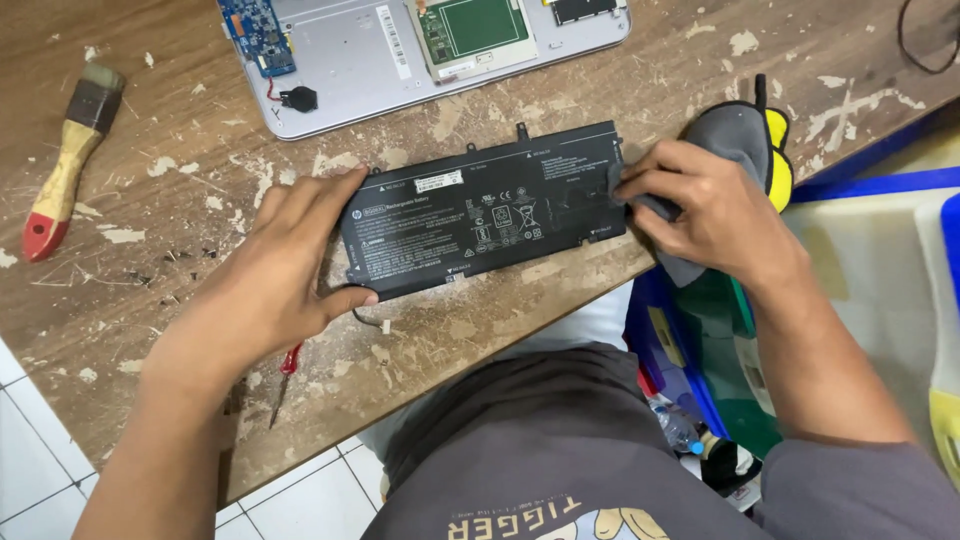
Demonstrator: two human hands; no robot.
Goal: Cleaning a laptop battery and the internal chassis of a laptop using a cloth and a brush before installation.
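Note:
A flat black laptop battery [485, 212] lies on a worn wooden table [150, 210]. My left hand [275, 275] rests at its left end, thumb under the near corner and fingers along the far corner, holding it steady. My right hand [700, 205] presses a grey and yellow cloth [745, 135] against the battery's right end. An opened silver laptop base [350, 60] with exposed circuit boards lies just beyond the battery.
A paintbrush [65, 165] with a red-tipped wooden handle lies at the far left. A small red-handled screwdriver [285, 375] sits near the table's front edge by my left wrist. A blue bin [690, 360] with bottles stands below the table at right. A black cable [915, 45] curls at top right.

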